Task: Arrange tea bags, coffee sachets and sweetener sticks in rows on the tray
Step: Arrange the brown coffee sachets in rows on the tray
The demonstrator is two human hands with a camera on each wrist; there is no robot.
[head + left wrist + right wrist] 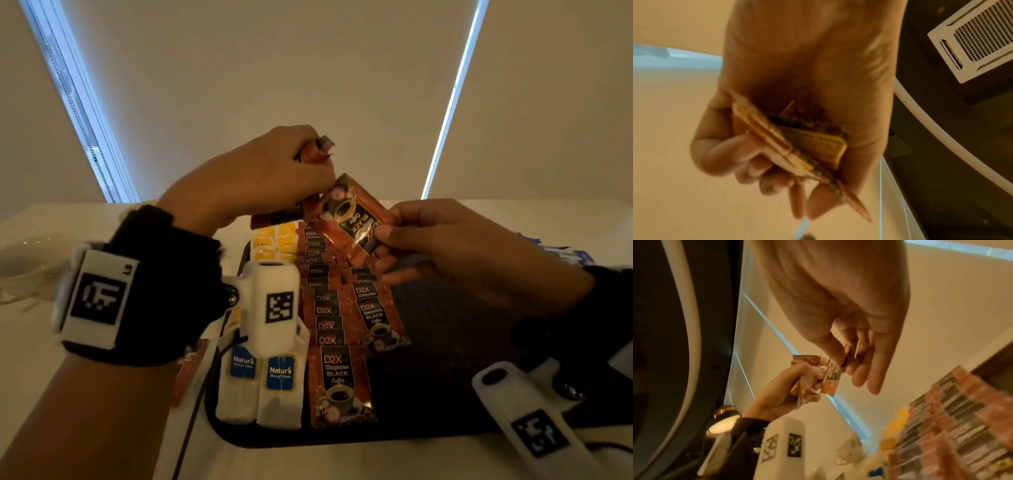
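Observation:
A black tray lies on the white table. On it run two rows of red D2X coffee sachets, with tea bags and yellow packets along its left side. My left hand is raised above the tray's far end and grips a bunch of coffee sachets. My right hand pinches one coffee sachet by its lower edge between thumb and fingers, right beside the bunch. The tray's right half is bare.
A clear glass dish sits at the table's left edge. Blue-and-white packets lie on the table beyond my right wrist. A wall with closed blinds stands behind the table. A white cup shows in the right wrist view.

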